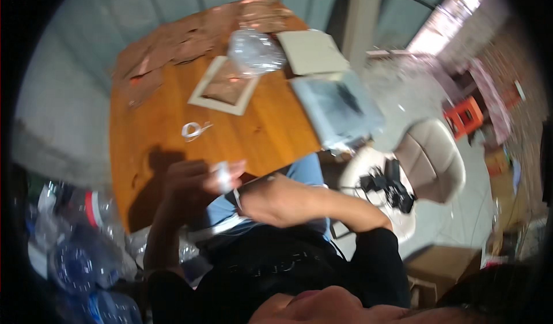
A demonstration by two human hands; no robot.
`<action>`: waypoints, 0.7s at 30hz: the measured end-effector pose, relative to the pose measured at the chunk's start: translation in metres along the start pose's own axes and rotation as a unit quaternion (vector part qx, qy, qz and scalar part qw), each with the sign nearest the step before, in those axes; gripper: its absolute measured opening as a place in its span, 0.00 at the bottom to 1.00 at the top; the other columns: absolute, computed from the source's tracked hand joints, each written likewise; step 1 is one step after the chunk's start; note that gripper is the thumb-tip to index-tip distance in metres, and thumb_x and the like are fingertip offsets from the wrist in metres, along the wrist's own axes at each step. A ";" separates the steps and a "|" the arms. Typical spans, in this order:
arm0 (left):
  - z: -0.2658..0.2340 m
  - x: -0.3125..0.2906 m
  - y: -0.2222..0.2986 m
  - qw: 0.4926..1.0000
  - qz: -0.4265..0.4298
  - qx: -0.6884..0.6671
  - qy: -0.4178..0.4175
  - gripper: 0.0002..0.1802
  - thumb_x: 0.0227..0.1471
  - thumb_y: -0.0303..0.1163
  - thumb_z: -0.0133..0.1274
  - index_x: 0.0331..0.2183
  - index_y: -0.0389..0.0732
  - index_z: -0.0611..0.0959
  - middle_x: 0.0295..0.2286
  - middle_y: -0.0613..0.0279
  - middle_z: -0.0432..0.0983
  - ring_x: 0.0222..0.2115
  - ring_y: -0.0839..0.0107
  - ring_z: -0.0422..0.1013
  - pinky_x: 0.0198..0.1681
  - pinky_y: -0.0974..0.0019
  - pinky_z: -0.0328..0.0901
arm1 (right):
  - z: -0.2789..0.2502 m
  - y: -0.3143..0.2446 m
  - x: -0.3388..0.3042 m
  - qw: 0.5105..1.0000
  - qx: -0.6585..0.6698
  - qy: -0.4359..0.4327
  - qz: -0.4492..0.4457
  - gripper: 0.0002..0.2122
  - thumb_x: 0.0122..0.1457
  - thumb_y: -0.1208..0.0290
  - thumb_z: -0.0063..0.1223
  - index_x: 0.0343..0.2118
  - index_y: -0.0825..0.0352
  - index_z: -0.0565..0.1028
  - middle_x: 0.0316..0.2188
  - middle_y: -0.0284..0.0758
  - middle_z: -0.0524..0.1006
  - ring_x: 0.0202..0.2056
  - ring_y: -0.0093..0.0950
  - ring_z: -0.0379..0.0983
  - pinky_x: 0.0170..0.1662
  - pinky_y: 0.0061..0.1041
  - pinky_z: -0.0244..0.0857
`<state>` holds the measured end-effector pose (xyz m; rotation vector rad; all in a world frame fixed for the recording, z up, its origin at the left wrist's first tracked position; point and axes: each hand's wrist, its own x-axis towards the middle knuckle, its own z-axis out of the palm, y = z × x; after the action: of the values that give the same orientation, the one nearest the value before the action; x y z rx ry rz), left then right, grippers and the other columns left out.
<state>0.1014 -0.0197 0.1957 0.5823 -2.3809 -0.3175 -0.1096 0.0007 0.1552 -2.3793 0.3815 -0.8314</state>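
My left hand (193,180) is over the table's near edge, with its fingers closed and blurred by motion. A small white strip (223,178) shows at those fingers; its exact kind I cannot make out. Just to the right and nearer my body is my right hand (268,203), bent inward with its fingers hidden from view. A thin white piece (237,200) shows at its left edge; whether it joins the strip is unclear. Beyond both hands, a small coil of white cord (193,130) lies on the wooden table (271,134).
Brown sheets (173,50) cover the far edge. A pale framed panel (222,87), a clear plastic container (253,53), a beige board (312,53) and a clear-wrapped packet (340,105) lie nearby. Large plastic bottles (75,260) stand left; a chair (429,159) holding black cables stands right.
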 end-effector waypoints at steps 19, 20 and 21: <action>0.008 -0.077 -0.087 0.944 -0.098 0.249 -0.195 0.05 0.42 0.24 0.47 0.27 0.39 0.76 0.23 0.55 0.70 0.27 0.59 0.70 0.30 0.60 0.67 | 0.013 0.029 -0.054 0.969 0.020 0.016 0.247 0.06 0.57 0.69 0.49 0.29 0.67 0.71 0.21 0.41 0.72 0.22 0.43 0.70 0.25 0.34 0.62; 0.005 -0.078 -0.090 0.944 -0.148 0.212 -0.206 0.04 0.43 0.26 0.49 0.26 0.40 0.77 0.23 0.57 0.70 0.26 0.59 0.69 0.31 0.61 0.67 | 0.016 0.033 -0.060 0.966 0.015 -0.005 0.256 0.06 0.57 0.69 0.49 0.30 0.67 0.72 0.22 0.42 0.72 0.23 0.43 0.70 0.25 0.34 0.62; 0.002 -0.075 -0.090 0.941 -0.197 0.171 -0.218 0.03 0.44 0.28 0.51 0.26 0.40 0.77 0.23 0.58 0.70 0.25 0.60 0.69 0.32 0.63 0.67 | 0.019 0.035 -0.068 0.963 0.012 -0.026 0.268 0.06 0.57 0.69 0.49 0.30 0.67 0.72 0.22 0.42 0.73 0.23 0.42 0.70 0.25 0.34 0.62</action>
<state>0.1805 -0.0614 0.1203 1.2751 -2.7541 -0.2190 -0.1524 0.0108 0.0896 -2.1098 0.9340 -0.5136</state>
